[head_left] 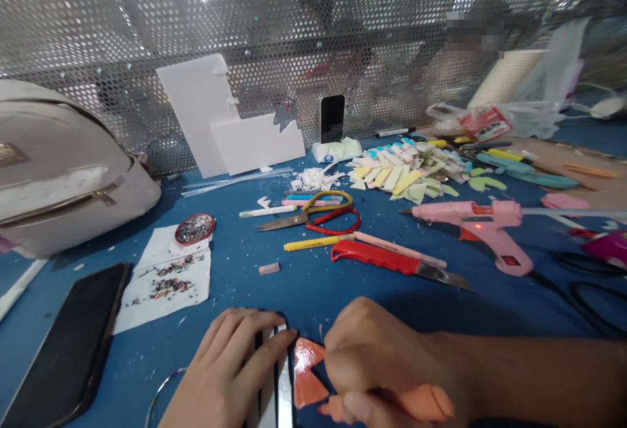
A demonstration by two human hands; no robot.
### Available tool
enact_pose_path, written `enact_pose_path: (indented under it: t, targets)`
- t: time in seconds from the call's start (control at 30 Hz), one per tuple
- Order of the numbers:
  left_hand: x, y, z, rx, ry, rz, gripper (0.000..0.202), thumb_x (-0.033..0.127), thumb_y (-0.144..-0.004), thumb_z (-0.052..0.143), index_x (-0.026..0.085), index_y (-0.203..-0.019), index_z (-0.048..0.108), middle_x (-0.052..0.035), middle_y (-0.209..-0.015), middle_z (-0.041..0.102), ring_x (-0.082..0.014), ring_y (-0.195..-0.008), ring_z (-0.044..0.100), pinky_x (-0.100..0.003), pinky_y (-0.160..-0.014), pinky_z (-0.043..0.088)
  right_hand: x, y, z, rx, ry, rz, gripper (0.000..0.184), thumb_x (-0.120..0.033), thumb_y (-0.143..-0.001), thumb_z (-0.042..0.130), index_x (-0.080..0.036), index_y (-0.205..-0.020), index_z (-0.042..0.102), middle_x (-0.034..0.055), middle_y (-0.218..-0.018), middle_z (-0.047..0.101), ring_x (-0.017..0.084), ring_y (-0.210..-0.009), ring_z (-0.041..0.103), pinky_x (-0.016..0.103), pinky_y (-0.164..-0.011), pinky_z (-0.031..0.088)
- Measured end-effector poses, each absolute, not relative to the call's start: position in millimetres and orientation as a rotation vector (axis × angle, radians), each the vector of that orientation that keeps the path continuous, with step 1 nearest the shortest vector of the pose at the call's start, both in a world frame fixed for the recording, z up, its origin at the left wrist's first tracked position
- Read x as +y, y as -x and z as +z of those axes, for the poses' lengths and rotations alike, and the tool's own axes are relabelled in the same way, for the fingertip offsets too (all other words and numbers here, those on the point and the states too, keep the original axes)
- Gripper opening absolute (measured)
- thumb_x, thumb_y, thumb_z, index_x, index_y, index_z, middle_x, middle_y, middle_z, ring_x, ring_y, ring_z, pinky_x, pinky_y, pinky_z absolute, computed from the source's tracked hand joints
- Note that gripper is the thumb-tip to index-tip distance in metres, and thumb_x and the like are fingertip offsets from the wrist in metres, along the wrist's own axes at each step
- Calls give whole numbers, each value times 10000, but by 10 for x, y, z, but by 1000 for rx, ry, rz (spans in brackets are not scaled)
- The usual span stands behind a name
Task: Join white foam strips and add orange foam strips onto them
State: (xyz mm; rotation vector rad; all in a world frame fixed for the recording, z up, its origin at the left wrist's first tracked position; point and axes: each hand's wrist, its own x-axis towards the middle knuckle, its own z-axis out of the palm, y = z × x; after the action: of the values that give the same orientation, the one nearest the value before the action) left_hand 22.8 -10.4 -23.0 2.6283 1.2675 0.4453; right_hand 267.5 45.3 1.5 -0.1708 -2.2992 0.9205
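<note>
Where the blue desk (304, 291) meets the bottom edge of the frame, the left hand (230, 369) is laid flat on a white strip with black edges (269, 395), fingers stretched and only slightly apart. Nothing is gripped; the strip is merely pressed down under the fingertips. Just to the right of the strip, a glossy orange-red cut-out piece (307, 370) is seen lying on the desk, close against the strip's edge. The right hand (377, 362), at bottom centre, is closed into a fist around an orange pen-like tool (424, 402). Whether its tip touches the cut-out piece cannot be told. Above the hands, across the middle of the frame, a red utility knife (386, 259), a pair of scissors with yellow and red handles (323, 212) and a pink hot-glue gun (484, 225) are spread out. A black phone (68, 343) is placed at the lower left, beside a white paper sheet strewn with glitter (169, 281). A heap of pastel foam offcuts (406, 173) is found right of centre, towards the top.
</note>
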Motion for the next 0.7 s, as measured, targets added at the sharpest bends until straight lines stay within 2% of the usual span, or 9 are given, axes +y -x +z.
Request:
enact_pose_path:
  t: [0.1, 0.23, 0.53, 0.7]
  targets:
    - [-102, -245, -191, 1260, -2606, 436, 688, 589, -834, 650, 296, -1402, 398, -58, -1306, 552, -238, -1213, 488, -392, -1071, 351, 437, -2705, 32, -2238, 245, 920, 181, -157, -888, 360, -232, -738, 294, -41, -566, 528, 97, -450, 430, 222, -491, 336]
    - [-111, -253, -150, 1257, -2567, 409, 667, 495, -821, 714, 305, -1382, 409, -53, -1305, 545, -236, -1206, 483, -377, -1053, 358, 413, -2737, 64, -2209, 460, 801, 185, -140, -953, 351, -217, -787, 375, -2, -659, 571, 117, -586, 534, 234, -583, 402]
    - [-99, -248, -197, 1266, -2617, 474, 569, 552, -886, 611, 287, -1362, 446, -72, -1288, 570, -253, -1187, 509, -400, -1034, 394, 421, -2700, 55, -2295, 424, 747, 180, -142, -869, 375, -233, -746, 280, -58, -570, 399, 110, -471, 346, 244, -505, 322]
    - [-118, -260, -192, 1278, -2591, 466, 542, 513, -901, 608, 300, -1369, 438, -53, -1299, 553, -236, -1210, 479, -404, -1074, 355, 385, -2729, 34, -2210, 445, 771, 195, -156, -958, 318, -224, -779, 353, -26, -610, 501, 111, -511, 444, 250, -528, 351]
